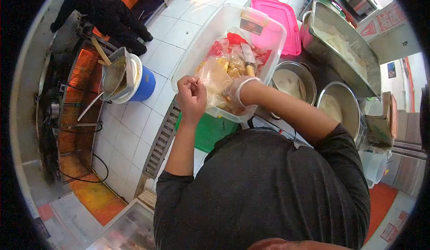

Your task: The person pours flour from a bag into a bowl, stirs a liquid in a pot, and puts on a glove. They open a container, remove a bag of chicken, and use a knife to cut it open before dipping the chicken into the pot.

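A large clear plastic bin stands before me, filled with bagged food and red-printed packets. My left hand, bare, is at the bin's near left side with its fingers curled in a pinch at the edge of a clear plastic bag. Reaching into the bin, my right hand wears a clear plastic glove and is low beside the bag. Its fingers are mostly hidden by the glove and the bags. A wide-bladed knife with a light handle lies on top of the packets, just beyond my right hand.
Right of the bin are a pot of pale liquid, a steel bowl of pale powder and a deep metal tray. A pink lid lies behind. At left, a strainer tops a blue bucket; a person in dark clothes is beyond.
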### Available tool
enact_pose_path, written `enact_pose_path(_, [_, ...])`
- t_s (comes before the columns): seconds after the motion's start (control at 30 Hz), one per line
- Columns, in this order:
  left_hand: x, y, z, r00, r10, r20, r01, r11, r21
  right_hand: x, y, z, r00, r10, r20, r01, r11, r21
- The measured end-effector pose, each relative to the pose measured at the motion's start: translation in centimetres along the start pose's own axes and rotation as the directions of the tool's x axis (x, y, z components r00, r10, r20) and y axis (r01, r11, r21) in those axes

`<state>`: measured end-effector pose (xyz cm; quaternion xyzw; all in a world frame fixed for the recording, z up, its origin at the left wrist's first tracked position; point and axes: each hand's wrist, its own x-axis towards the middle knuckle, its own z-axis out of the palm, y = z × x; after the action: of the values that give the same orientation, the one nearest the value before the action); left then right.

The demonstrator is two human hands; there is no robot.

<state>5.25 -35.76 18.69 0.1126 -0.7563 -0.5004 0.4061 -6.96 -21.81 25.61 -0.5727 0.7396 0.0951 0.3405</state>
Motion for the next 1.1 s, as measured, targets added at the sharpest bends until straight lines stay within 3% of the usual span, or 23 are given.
enact_pose_path(0.07, [0.0, 0.0, -0.1, 0.999, -0.020, 0.030, 0.020, 1.000, -0.002, 0.0, -0.4, -0.4, 0.999, 0.005, 0.052, -0.004, 1.000, -0.020])
enact_pose_path(0.13, [-0.1, -0.1, -0.6, 0.993, -0.071, 0.095, 0.067, 0.997, 0.041, 0.2, -0.1, -0.1, 1.000, -0.004, 0.007, 0.004, 1.000, 0.019])
enact_pose_path(0.37, [-0.1, -0.5, -0.1, 1.000, 0.023, -0.002, -0.023, 0.994, -0.102, -2.2, 0.9, -0.7, 0.992, 0.020, -0.126, 0.000, 0.987, 0.162])
enact_pose_path(0.47, [-0.3, -0.4, 0.0, 1.000, -0.027, 0.017, 0.028, 0.995, -0.098, -5.1, 3.9, -0.1, 0.910, 0.021, -0.415, 0.159, 0.906, 0.393])
enact_pose_path(0.53, [-0.4, 0.2, -0.5, 0.993, -0.102, 0.060, 0.107, 0.992, -0.074, -5.2, 6.3, 2.2, 0.805, 0.107, -0.584, 0.449, 0.534, 0.717])
enact_pose_path(0.57, [-0.5, 0.2, -0.6, 0.993, -0.106, 0.058, 0.109, 0.993, -0.054, -5.2, 7.4, 3.3, 0.746, 0.191, -0.638, 0.581, 0.282, 0.764])
enact_pose_path(0.6, [-0.5, -0.1, -0.7, 0.992, -0.108, 0.059, 0.110, 0.993, -0.035, -7.1, 6.2, 1.9, 0.702, 0.309, -0.642, 0.638, 0.127, 0.759])
enact_pose_path(0.7, [-0.6, -0.7, -0.6, 0.992, -0.113, 0.051, 0.118, 0.989, -0.090, -8.7, 8.0, 2.7, 0.702, 0.247, -0.668, 0.702, -0.399, 0.591])
enact_pose_path(0.73, [-0.6, -0.7, -0.6, 0.993, -0.102, 0.055, 0.107, 0.989, -0.099, -10.1, 7.6, 2.4, 0.791, 0.384, -0.476, 0.609, -0.562, 0.560])
enact_pose_path(0.83, [-0.5, -0.6, -0.5, 0.995, -0.079, 0.055, 0.084, 0.991, -0.108, -12.0, 8.8, 3.2, 0.723, 0.613, -0.320, 0.586, -0.297, 0.754])
enact_pose_path(0.87, [-0.6, -0.8, -0.5, 0.995, -0.078, 0.056, 0.084, 0.991, -0.101, -12.0, 8.7, 4.1, 0.677, 0.640, -0.362, 0.679, -0.354, 0.643])
enact_pose_path(0.97, [-0.6, -0.7, -0.8, 0.991, -0.099, 0.087, 0.105, 0.992, -0.069, -12.3, 10.9, 7.7, 0.654, 0.655, -0.378, 0.693, -0.320, 0.646])
enact_pose_path(1.1, [-0.6, -0.7, -0.9, 0.989, -0.109, 0.104, 0.114, 0.992, -0.046, -13.2, 12.1, 10.6, 0.609, 0.752, -0.251, 0.604, -0.235, 0.762])
